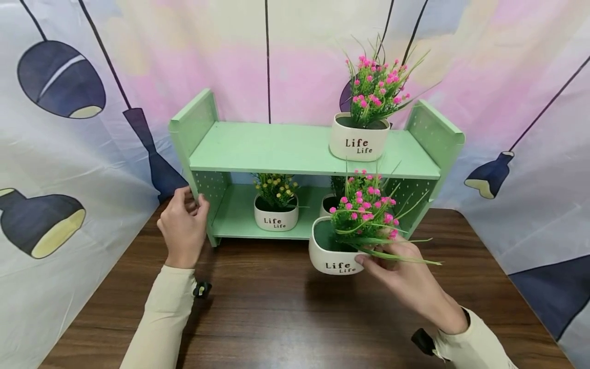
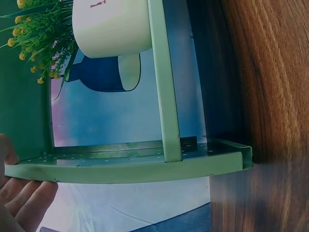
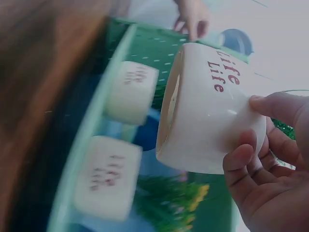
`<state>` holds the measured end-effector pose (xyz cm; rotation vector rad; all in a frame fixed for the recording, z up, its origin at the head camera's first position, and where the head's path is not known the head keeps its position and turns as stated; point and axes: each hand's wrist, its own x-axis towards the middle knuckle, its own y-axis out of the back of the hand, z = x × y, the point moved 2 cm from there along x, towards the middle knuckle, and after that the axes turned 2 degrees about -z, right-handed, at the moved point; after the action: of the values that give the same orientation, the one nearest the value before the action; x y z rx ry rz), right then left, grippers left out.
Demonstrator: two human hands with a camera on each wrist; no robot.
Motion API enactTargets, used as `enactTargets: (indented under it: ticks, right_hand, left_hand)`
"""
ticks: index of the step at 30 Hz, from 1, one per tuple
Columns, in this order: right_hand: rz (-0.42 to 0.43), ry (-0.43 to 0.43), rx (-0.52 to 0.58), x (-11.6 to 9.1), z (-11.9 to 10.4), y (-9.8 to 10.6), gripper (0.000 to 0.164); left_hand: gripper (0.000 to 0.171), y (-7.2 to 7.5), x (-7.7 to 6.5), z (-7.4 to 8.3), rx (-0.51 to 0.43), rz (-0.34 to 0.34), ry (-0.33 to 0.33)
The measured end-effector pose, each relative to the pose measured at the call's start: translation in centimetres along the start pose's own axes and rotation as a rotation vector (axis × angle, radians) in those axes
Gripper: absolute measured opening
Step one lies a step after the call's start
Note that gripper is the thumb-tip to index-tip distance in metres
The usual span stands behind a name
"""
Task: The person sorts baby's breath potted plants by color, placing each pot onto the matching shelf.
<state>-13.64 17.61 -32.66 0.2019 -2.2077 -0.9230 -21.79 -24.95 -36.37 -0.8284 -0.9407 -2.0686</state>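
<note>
My right hand (image 1: 407, 274) grips a white oval flowerpot (image 1: 338, 260) marked "Life Life", thumb on its front face. Pink artificial flowers (image 1: 364, 202) and long green blades rise from the pot. It is held tilted in front of the green two-tier shelf (image 1: 276, 148); in the right wrist view its underside faces the lower tier. At the shelf's left end my left hand (image 1: 184, 223) pinches the side panel's front edge. Thumb and fingers (image 2: 31, 205) lie on opposite sides of that edge in the left wrist view.
A second pink-flowered pot (image 1: 358, 138) stands on the upper tier's right part. On the lower tier sit a yellow-flowered pot (image 1: 275, 219) and another pot (image 1: 327, 202), partly hidden behind the held one. Brown wooden table (image 1: 258, 307) underneath; patterned cloth (image 1: 295, 61) hangs behind.
</note>
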Motion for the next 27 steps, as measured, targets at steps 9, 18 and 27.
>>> enactTargets:
  ticks: [9, 18, 27]
  right_hand:
    - [0.018, 0.139, 0.035, 4.6, -4.2, 1.1, 0.028]
    - [0.057, 0.159, 0.063, 10.3, -7.0, 1.8, 0.01]
    - [0.027, 0.094, 0.158, 16.1, -7.7, 0.7, 0.022]
  left_hand:
    - [0.022, 0.1, -0.1, -0.2, 0.004, 0.009, 0.0]
    - [0.022, -0.2, -0.1, 0.0, 0.005, -0.01, -0.002]
    - [0.021, -0.1, 0.1, 0.0, 0.012, 0.006, -0.013]
